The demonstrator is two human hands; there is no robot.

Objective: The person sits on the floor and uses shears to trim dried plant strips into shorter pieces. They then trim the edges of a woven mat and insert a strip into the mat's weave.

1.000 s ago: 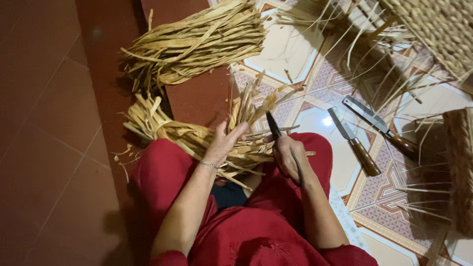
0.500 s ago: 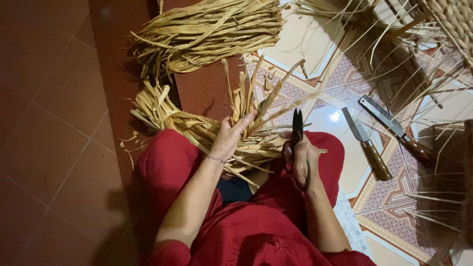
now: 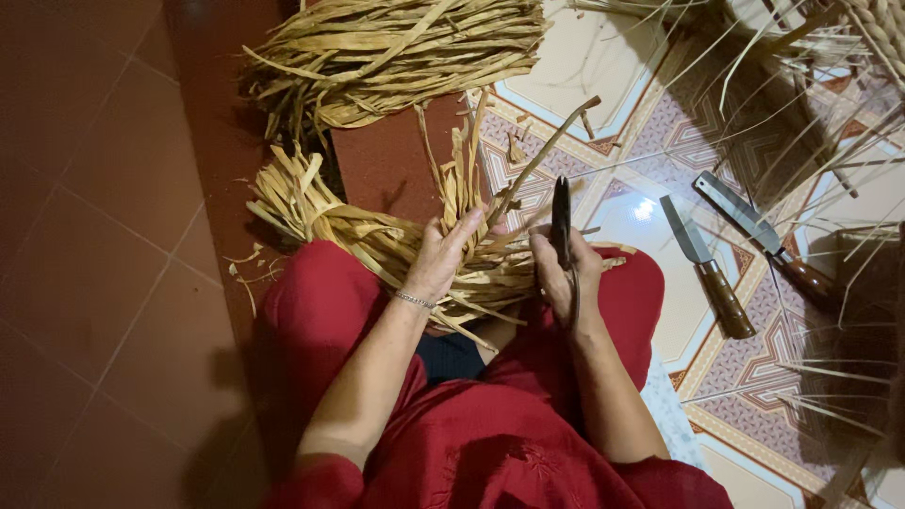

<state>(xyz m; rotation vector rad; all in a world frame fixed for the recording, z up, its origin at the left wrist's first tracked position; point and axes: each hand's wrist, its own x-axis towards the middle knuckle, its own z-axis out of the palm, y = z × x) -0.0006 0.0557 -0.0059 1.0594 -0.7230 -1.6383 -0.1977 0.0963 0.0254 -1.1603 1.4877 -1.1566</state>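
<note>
1. Head view looks down on a seated person in red clothing, knees apart, with a mass of dried plant strips lying across the lap and spilling onto the red floor tiles.

2. Farther off, a second, larger bundle of the same dried strips lies on the floor, well apart from both hands. It looks light and springy, with loose ends splaying out.

3. At the right, part of a woven basket shows, with thin stiff stakes sticking out over the patterned tile.

4. Two wooden-handled knives lie side by side on that tile, untouched, near the right knee.

5. Left hand is closed around an upright tuft of strips, gripping near its base. The strips look dry, flat and pliable but likely brittle at the tips. Taking hold low, where they bunch together, seems the surest place, since single ends would slip or snap.

6. Right hand is wrapped around dark-handled shears, blades pointing away from the body, just beside the tuft.
</note>
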